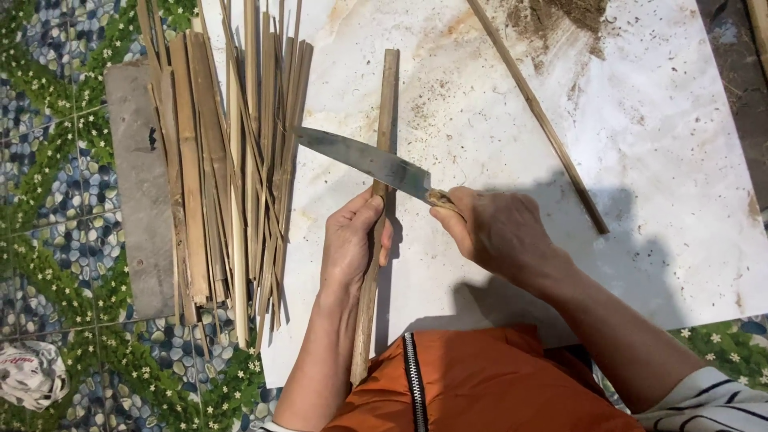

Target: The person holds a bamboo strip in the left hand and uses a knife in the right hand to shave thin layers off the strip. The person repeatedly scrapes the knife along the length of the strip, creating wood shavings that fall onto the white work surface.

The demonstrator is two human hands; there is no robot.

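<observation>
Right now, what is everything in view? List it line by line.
bamboo stick: one, tan, lengthwise on the white board, gripped by the left hand.
knife: one, grey blade, lying across the stick.
split bamboo strips: a pile, too many to count, tan, left of the stick.
thin bamboo strip: one, brown, diagonal at right.
white board: one, stained, soil at top.
grey slab: one, under the pile.
crumpled white bag: one, lower left.
patterned floor: blue-green.
orange garment: one, bottom.
left hand: on the stick.
right hand: on the knife handle.
</observation>
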